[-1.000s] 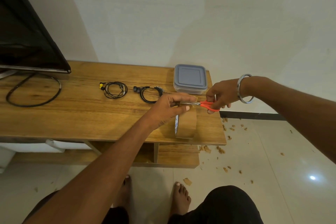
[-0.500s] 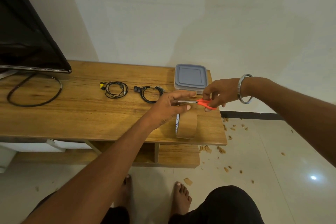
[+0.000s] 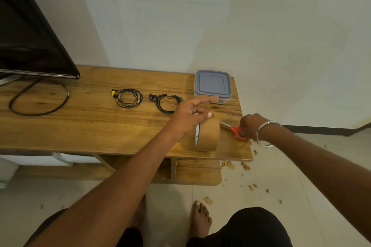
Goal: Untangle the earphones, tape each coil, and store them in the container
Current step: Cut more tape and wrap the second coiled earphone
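Two coiled earphones lie on the wooden table [image 3: 80, 124]: one with yellow buds [image 3: 128, 98], one all black [image 3: 164, 103]. A grey-lidded container [image 3: 212, 84] stands shut at the far right corner. A brown tape roll [image 3: 208, 137] stands on edge near the front edge. My left hand [image 3: 188, 118] hovers just above the roll, index finger stretched out, holding a small cut tape piece [image 3: 214, 99] at its tip. My right hand [image 3: 251, 126] grips red-handled scissors [image 3: 233, 128] low on the table, right of the roll.
A black TV [image 3: 30, 42] and its looped cable [image 3: 38, 104] fill the table's left end. Tape scraps [image 3: 227, 164] litter the tiled floor by the table's right edge. My bare feet [image 3: 200, 218] stand in front of the low shelf.
The scissors have left the tape strip; my right hand has dropped with them to the table right of the roll. My left hand has come away with a small cut piece.
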The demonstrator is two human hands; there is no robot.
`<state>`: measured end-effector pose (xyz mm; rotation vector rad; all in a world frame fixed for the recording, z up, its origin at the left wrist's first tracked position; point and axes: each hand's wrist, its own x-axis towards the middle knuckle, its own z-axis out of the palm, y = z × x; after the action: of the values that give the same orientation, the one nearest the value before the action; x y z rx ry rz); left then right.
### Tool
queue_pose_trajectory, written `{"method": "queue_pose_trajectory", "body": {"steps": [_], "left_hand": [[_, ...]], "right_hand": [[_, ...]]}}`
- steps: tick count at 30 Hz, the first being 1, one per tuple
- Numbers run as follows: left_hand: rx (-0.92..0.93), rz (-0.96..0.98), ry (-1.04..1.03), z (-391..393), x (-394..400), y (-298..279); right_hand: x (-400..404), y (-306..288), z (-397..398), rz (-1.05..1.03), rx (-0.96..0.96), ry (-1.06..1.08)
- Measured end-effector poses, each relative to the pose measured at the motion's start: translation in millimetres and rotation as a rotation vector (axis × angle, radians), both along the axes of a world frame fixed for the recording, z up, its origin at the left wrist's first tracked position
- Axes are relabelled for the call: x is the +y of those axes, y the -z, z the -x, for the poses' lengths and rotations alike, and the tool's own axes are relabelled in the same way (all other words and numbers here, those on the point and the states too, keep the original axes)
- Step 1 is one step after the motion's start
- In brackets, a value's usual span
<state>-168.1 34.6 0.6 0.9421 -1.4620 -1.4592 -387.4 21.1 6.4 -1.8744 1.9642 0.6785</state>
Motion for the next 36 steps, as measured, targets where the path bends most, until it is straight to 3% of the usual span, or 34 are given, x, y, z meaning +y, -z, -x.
{"method": "queue_pose_trajectory", "body": {"steps": [8, 10, 12, 15, 19, 22, 30, 36], "left_hand": [[-0.067, 0.17, -0.124, 6, 0, 3], [-0.067, 0.19, -0.152, 7, 0, 3], [-0.068, 0.193, -0.18, 8, 0, 5], [-0.052, 0.198, -0.21, 10, 1, 8], [-0.007, 0.186, -0.24, 11, -1, 10], [0.033, 0.151, -0.325, 8, -5, 17], [0.132, 0.081, -0.531, 11, -4, 33], [0.154, 0.038, -0.482, 4, 1, 35]], "right_hand": [[2, -1, -15, 0.036, -0.037, 0.089], [4, -3, -19, 0.204, -0.197, 0.04], [6, -5, -27, 0.328, -0.504, -0.019], [9, -4, -42, 0.276, -0.792, -0.058], [3, 7, -57, 0.345, -0.826, 0.03], [-1, 13, -63, 0.453, -0.731, 0.08], [-1, 22, -67, 0.479, -0.689, 0.085], [0, 15, -61, 0.427, -0.676, 0.039]]}}
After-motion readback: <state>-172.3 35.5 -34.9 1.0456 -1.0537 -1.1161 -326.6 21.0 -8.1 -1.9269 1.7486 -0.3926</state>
